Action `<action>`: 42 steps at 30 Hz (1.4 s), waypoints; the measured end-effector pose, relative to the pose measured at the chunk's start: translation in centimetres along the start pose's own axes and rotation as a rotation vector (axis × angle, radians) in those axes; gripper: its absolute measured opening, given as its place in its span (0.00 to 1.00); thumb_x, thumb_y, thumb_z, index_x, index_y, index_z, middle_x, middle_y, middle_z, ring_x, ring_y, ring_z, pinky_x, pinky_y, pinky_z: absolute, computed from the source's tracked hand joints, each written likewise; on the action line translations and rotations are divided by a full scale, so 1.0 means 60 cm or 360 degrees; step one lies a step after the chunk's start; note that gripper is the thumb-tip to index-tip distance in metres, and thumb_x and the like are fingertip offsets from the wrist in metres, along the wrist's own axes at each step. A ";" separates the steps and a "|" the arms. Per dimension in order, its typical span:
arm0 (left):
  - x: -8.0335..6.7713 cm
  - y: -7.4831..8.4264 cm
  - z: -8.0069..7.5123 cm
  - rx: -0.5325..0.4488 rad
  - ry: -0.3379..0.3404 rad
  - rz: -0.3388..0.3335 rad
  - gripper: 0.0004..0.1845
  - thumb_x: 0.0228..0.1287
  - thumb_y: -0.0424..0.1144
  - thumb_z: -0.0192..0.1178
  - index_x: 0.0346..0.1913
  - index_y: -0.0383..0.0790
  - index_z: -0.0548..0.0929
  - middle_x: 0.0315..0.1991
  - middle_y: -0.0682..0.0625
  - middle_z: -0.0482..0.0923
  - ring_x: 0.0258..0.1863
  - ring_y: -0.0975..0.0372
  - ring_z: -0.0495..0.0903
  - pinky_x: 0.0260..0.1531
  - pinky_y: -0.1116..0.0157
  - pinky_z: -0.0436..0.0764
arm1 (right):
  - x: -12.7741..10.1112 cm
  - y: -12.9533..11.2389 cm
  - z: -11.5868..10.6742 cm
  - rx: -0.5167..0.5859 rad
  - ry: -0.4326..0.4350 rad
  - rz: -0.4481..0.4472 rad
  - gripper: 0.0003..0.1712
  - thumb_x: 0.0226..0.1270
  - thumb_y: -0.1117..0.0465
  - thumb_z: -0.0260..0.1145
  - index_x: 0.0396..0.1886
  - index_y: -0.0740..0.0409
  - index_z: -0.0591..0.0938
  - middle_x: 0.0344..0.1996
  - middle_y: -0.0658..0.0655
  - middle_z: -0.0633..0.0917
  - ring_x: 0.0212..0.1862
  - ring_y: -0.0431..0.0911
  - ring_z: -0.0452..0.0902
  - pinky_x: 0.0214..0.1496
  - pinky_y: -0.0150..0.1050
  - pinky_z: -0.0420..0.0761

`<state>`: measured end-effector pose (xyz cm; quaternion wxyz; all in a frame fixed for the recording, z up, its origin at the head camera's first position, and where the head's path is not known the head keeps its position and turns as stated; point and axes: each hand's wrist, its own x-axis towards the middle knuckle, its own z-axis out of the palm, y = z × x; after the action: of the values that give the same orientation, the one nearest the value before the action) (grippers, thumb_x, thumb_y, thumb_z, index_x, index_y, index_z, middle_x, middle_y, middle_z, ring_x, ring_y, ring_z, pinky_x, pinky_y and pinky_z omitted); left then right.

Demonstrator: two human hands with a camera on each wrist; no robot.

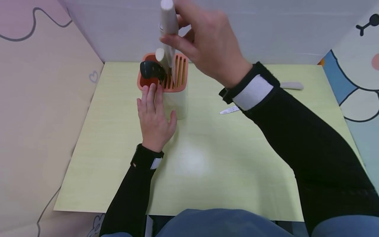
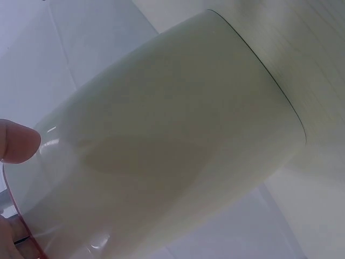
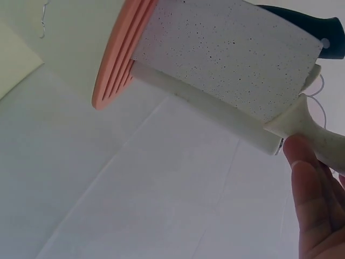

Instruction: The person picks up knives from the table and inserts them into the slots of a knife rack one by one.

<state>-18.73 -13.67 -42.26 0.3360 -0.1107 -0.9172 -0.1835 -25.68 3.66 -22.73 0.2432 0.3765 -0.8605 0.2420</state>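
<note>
- Right hand [image 1: 207, 42] grips the cleaver [image 3: 232, 59] by its pale handle, blade tip down into the block [image 1: 174, 95] slots. I read it as only partly in; the wrist view shows most of the speckled blade outside the orange top [image 3: 116, 59].
- Left hand [image 1: 155, 115] lies flat against the block's side, fingers straight, thumb on the wall. It steadies, it doesn't clamp.
- Risk: the blade goes in tilted and jams on a slot rib, then levers the block over. I can't tell how well blade and slot line up.
- Risk: left fingertips sit just beside the orange rim; a blade that skips off the slot could come down near them.
- Risk: black handle [image 1: 151, 70] and another pale handle [image 1: 161, 56] already crowd the top, so the cleaver could knock against them.
- Risk: a loose knife [image 1: 229, 110] lies on the table [image 1: 118, 158] under the right forearm; the sleeve could sweep it.
</note>
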 end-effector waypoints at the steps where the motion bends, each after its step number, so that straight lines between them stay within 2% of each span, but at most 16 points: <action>1: 0.000 0.000 0.000 0.0000 -0.0001 -0.0001 0.43 0.56 0.42 0.64 0.73 0.36 0.57 0.73 0.42 0.52 0.74 0.51 0.46 0.70 0.45 0.43 | -0.001 0.001 0.001 0.0004 -0.0006 0.0000 0.33 0.67 0.41 0.54 0.63 0.58 0.73 0.53 0.52 0.83 0.44 0.40 0.84 0.49 0.29 0.78; 7: -0.001 0.000 0.002 -0.0012 0.0001 0.0003 0.44 0.55 0.42 0.65 0.73 0.36 0.57 0.73 0.42 0.52 0.74 0.51 0.46 0.70 0.45 0.43 | -0.007 0.009 0.015 0.0050 -0.0023 -0.0078 0.29 0.68 0.44 0.56 0.56 0.63 0.73 0.50 0.56 0.84 0.42 0.43 0.85 0.47 0.31 0.80; 15: -0.003 0.001 0.006 -0.0012 0.0009 0.0014 0.45 0.55 0.42 0.65 0.73 0.36 0.56 0.73 0.42 0.52 0.74 0.51 0.46 0.70 0.45 0.43 | -0.018 0.018 0.036 0.0073 -0.0015 -0.0150 0.26 0.69 0.46 0.57 0.53 0.63 0.73 0.46 0.57 0.85 0.41 0.44 0.85 0.43 0.33 0.82; 22: -0.004 0.004 0.006 -0.0005 0.0014 0.0011 0.45 0.54 0.42 0.65 0.73 0.36 0.57 0.73 0.42 0.53 0.74 0.51 0.46 0.70 0.45 0.43 | -0.023 0.017 0.047 0.0028 -0.0155 -0.0021 0.25 0.69 0.47 0.57 0.55 0.62 0.72 0.49 0.55 0.84 0.50 0.44 0.82 0.48 0.34 0.80; 33: -0.004 0.003 0.008 -0.0004 0.0034 0.0023 0.46 0.53 0.41 0.65 0.74 0.36 0.56 0.73 0.42 0.52 0.74 0.51 0.45 0.70 0.46 0.42 | -0.037 0.026 0.069 -0.0004 -0.0212 -0.0023 0.21 0.71 0.52 0.58 0.53 0.65 0.71 0.48 0.59 0.85 0.46 0.49 0.84 0.46 0.37 0.82; 42: -0.003 0.003 0.007 0.0008 0.0036 0.0032 0.45 0.54 0.41 0.65 0.74 0.37 0.55 0.73 0.42 0.51 0.74 0.51 0.45 0.70 0.47 0.42 | -0.047 0.028 0.078 -0.0063 -0.0332 0.0050 0.23 0.72 0.53 0.57 0.57 0.64 0.69 0.48 0.60 0.84 0.46 0.50 0.84 0.47 0.38 0.82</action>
<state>-18.80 -13.33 -42.61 0.3486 -0.1169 -0.9126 -0.1791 -26.41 3.36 -28.38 0.1560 0.3811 -0.8916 0.1882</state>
